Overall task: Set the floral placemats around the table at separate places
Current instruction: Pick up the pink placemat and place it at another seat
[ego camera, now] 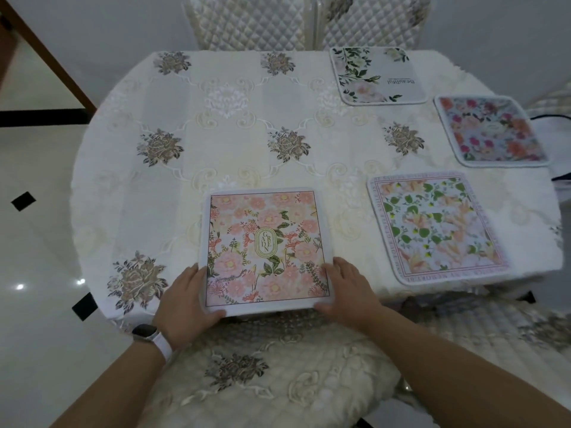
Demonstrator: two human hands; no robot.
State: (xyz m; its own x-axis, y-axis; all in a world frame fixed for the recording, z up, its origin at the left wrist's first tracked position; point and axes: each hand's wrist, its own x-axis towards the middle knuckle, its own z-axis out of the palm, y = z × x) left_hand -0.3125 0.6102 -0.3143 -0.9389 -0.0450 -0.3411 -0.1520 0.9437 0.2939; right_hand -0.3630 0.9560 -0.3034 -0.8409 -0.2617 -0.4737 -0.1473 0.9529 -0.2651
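A pink floral placemat marked "GARDEN" [264, 247] lies at the near edge of the table [216, 143]. My left hand [187, 299] grips its near left corner, thumb on top. My right hand [343, 287] holds its near right corner the same way. Three other floral placemats lie flat on the right half: one with green leaves and peach flowers [432, 227] near right, a red and pink one [491, 131] at the far right, and a white one marked "Beautiful" [377, 75] at the far edge.
An embroidered cream tablecloth covers the table. A quilted chair seat [272, 375] sits right below my hands. Two quilted chair backs [256, 23] stand at the far side. Another cushioned seat [494, 322] is at the near right. Glossy tiled floor [34, 242] lies to the left.
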